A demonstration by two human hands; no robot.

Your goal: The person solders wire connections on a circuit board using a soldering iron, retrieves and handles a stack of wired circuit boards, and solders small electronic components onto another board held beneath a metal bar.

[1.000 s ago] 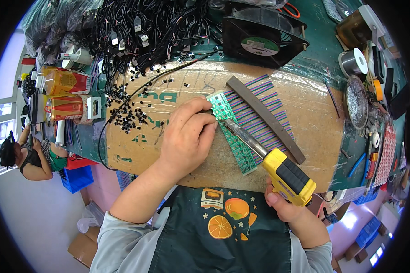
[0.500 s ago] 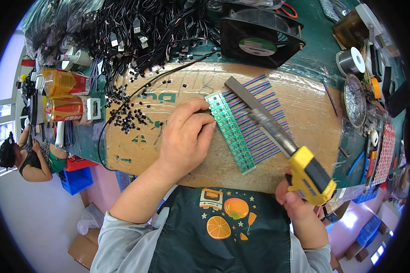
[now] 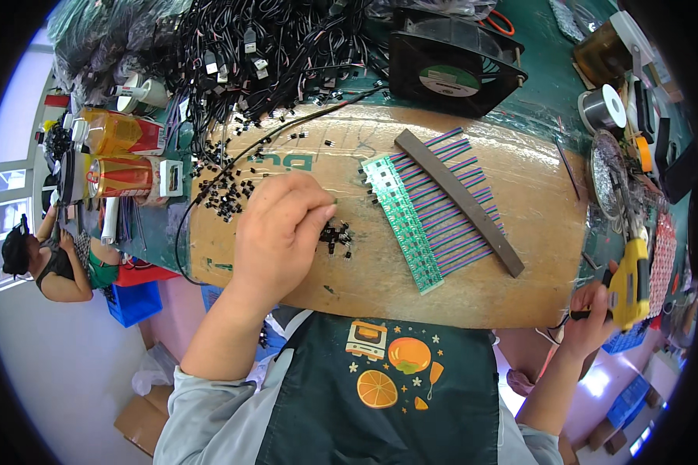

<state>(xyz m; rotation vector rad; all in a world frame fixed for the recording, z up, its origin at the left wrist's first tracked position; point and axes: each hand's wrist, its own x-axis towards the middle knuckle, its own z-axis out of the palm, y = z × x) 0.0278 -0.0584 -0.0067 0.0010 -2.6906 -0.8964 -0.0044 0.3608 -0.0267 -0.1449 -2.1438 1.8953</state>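
Observation:
My left hand [image 3: 275, 240] hovers over the board's left half, thumb and forefinger pinched together. Whatever is between the fingertips is too small to make out. Beside those fingers lies a small cluster of black connectors [image 3: 337, 236]. My right hand [image 3: 589, 318] is wrapped around the handle of a yellow and black soldering gun [image 3: 632, 287], off the board's right edge. A green circuit board panel [image 3: 403, 225] lies slanted at the middle, thin multicoloured wires [image 3: 457, 225] fanning out from its right side. Across the wires rests a dark flat bar [image 3: 461, 201].
Loose black connectors [image 3: 221, 194] are scattered at the left. Behind are a heap of black cables [image 3: 279, 46] and a black fan [image 3: 454, 66]. A solder spool [image 3: 603, 108] and a foil-like dish [image 3: 603, 174] stand at right. Another person [image 3: 54, 263] sits far left.
My left hand has left the circuit board and moved left, uncovering the connector cluster. My right hand has carried the soldering gun away from the wires to the right. The bar stays on the wires.

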